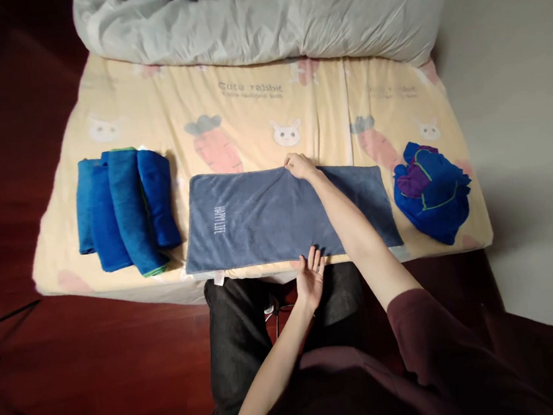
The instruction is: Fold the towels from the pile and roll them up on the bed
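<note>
A blue-grey towel [257, 216] lies spread lengthwise on the bed, with white "HAPPY LIFE" lettering near its left end. At the middle of its far edge, my right hand [300, 166] is closed in a pinch, and small creases run from the fingers. My left hand [310, 278] is palm up at the near edge, its fingers open and reaching just over the cloth. Several rolled or folded blue towels [127, 208] lie side by side to the left. On the right sits a crumpled blue and purple cloth bundle [432, 193] with green edging.
The bed [257, 123] has a yellow sheet with rabbits and carrots. A bulky grey quilt [255, 20] lies across its far end. A pale wall or panel [523, 139] stands at the right. Dark red floor [100, 374] shows at the left, with thin black legs [4, 318] of a stand.
</note>
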`<state>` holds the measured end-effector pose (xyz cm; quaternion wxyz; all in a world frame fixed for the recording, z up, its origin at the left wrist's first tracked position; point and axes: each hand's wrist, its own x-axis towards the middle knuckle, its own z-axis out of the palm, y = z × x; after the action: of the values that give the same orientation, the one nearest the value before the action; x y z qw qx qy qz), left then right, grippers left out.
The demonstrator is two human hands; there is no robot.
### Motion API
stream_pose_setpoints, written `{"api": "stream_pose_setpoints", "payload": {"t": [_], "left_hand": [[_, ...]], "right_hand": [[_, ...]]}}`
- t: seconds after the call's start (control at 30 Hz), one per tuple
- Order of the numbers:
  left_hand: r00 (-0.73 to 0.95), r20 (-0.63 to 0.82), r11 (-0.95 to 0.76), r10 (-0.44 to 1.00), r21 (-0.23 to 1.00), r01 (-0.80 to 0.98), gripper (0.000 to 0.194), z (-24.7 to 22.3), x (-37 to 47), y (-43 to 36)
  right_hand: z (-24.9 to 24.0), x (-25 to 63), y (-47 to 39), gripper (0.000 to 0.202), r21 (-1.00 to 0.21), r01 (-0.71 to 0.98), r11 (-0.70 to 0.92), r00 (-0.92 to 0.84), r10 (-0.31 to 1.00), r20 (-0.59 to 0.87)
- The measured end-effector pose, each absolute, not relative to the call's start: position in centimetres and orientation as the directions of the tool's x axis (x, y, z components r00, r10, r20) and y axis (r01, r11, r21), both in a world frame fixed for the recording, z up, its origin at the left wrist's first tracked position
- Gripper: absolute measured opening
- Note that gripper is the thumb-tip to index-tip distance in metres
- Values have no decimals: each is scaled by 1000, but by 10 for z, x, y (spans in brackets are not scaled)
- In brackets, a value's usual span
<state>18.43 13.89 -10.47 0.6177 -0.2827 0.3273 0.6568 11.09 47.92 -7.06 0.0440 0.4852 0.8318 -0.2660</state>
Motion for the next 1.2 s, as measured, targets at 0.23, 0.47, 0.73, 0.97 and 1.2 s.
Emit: {"api": "stream_pose_setpoints", "payload": {"t": [0.23,0.47,0.73,0.97,1.2], "left_hand": [[-81,-804,-25,589,82,-996,33,-94,185,139],[-104,-787,24,609,150,-988,24,-64,184,118],[-400,-532,-35,746,568,-822,37,1,137,78],[-618,-70,-109,783,963,-248,40,87,27,95],[-701,334,-100,630,930,353,36,167,-55,125]], "right_hand": [[-62,111,478,20,-365,855,367,-497,780,-381],[-15,128,473,24,-483,790,378,-524,825,-212],[68,160,459,10,-841,480,251,-459,889,3],[152,219,417,51,-988,-9,152,-447,883,139],[200,276,359,71,-942,-84,325,-381,863,332]]}}
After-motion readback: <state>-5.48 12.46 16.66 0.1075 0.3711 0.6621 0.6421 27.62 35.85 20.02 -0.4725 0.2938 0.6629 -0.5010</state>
